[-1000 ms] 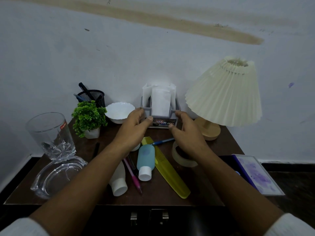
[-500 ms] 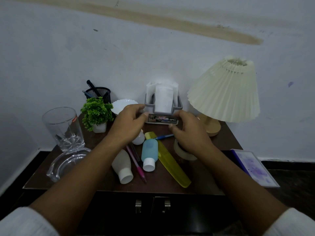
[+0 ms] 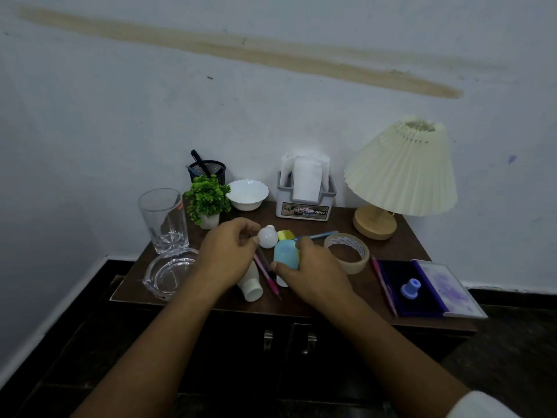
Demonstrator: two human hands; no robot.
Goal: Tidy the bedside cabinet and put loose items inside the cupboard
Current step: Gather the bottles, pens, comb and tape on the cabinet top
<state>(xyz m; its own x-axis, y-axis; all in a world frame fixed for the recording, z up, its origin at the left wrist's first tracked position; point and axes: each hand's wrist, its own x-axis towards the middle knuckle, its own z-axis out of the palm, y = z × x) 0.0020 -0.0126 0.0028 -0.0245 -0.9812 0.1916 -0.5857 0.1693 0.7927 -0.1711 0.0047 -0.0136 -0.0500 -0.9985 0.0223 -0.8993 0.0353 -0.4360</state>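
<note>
On the dark wooden bedside cabinet (image 3: 407,233), my right hand (image 3: 313,270) grips a light blue bottle (image 3: 285,251) between thumb and fingers. My left hand (image 3: 229,251) hovers just left of it with curled fingers, its thumb tip against a small white bulb (image 3: 267,235). Whether it pinches anything is hidden. Under the hands lie a white bottle (image 3: 251,288), a pink pen (image 3: 269,277), a yellow comb (image 3: 284,235) and a blue pen (image 3: 318,235). A tape roll (image 3: 346,251) lies to the right. The cupboard doors (image 3: 331,357) below are closed.
Along the wall stand a black pen cup (image 3: 208,170), a small plant (image 3: 208,197), a white bowl (image 3: 247,193), a tissue holder (image 3: 304,206) and a pleated lamp (image 3: 401,167). A glass (image 3: 164,218) and glass ashtray (image 3: 168,273) sit left. A stamp pad (image 3: 422,288) and pencil (image 3: 382,285) lie right.
Both hands let go of the tissue holder and drew back toward me. My right hand took hold of the blue bottle. The view pulled back from the cabinet.
</note>
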